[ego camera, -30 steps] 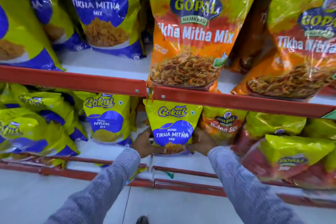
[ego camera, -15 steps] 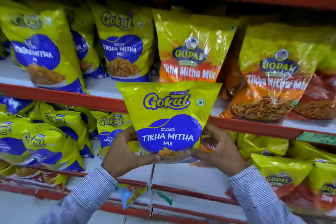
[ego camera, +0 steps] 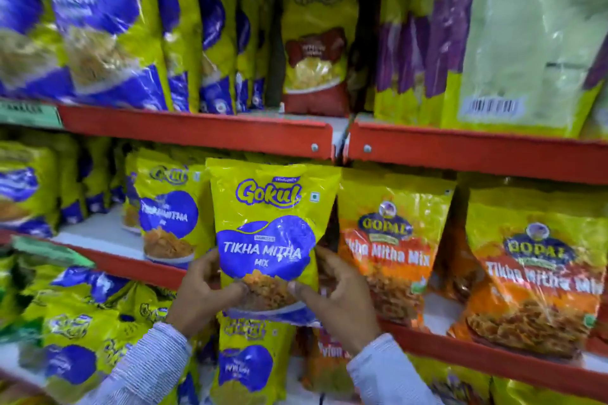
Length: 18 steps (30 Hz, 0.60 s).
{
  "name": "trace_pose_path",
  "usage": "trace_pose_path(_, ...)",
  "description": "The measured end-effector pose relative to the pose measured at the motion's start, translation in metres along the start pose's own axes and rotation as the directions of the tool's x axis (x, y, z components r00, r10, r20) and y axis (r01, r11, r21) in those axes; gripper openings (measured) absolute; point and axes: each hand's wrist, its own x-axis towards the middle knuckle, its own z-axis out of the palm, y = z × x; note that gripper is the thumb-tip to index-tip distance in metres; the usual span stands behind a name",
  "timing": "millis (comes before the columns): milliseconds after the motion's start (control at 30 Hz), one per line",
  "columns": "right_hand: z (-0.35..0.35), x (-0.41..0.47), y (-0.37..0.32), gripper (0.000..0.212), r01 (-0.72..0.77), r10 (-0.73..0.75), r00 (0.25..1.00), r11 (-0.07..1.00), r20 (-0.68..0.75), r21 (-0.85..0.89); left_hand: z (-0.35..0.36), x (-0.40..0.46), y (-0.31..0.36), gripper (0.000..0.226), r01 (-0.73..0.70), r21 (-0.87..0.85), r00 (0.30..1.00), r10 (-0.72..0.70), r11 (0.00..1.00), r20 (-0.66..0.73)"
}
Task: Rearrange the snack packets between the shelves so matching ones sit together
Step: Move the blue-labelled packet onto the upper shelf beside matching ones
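Note:
I hold a yellow-and-blue Gokul Tikha Mitha Mix packet (ego camera: 268,233) upright in front of the middle shelf. My left hand (ego camera: 205,294) grips its lower left edge and my right hand (ego camera: 339,299) grips its lower right edge. Just left of it on the middle shelf stands a matching Gokul Tikha Mitha packet (ego camera: 167,217). To its right stand two orange Gopal Tikha Mitha Mix packets (ego camera: 391,246) (ego camera: 533,276). The held packet hides the shelf space behind it.
Red shelf edges (ego camera: 197,130) run across the view. The top shelf carries blue-and-yellow packets (ego camera: 98,26), a red-and-yellow packet (ego camera: 316,52) and purple-and-green packets (ego camera: 427,43). The lower shelf holds Gokul Nylon Sev packets (ego camera: 246,368) in a loose pile at left.
Both hands have raised the Gokul packet from the lower shelf up to the middle shelf, between the Gokul and Gopal packets. The view has tilted upward, showing the top shelf.

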Motion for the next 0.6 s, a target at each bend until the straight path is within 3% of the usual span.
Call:
trace_pose_path(333, 0.038, 0.056, 0.014, 0.061, -0.097, 0.094, 0.995, 0.993, -0.045, -0.074, -0.005, 0.086, -0.035, 0.046, 0.085, -0.003, 0.996, -0.085, 0.996, 0.032)
trace_pose_path(467, 0.043, 0.048, 0.020, 0.052, -0.140, 0.129, 0.989, 0.977, -0.079, -0.160, 0.000, 0.084, -0.043, 0.064, 0.154, 0.027, 0.986, -0.156, 0.988, 0.064)
trace_pose_path(533, 0.047, 0.042, 0.018, 0.053, -0.112, 0.080, 0.987, 0.965, -0.142, -0.235, -0.003, 0.082, -0.040, 0.069, 0.119, 0.074, 0.992, -0.123, 0.990, 0.043)
trace_pose_path(600, 0.048, 0.038, 0.009, 0.062, -0.050, -0.030, 0.975, 0.938, -0.222, -0.344, -0.003, 0.083, -0.027, 0.077, -0.042, 0.150, 0.999, 0.045, 0.988, -0.019)
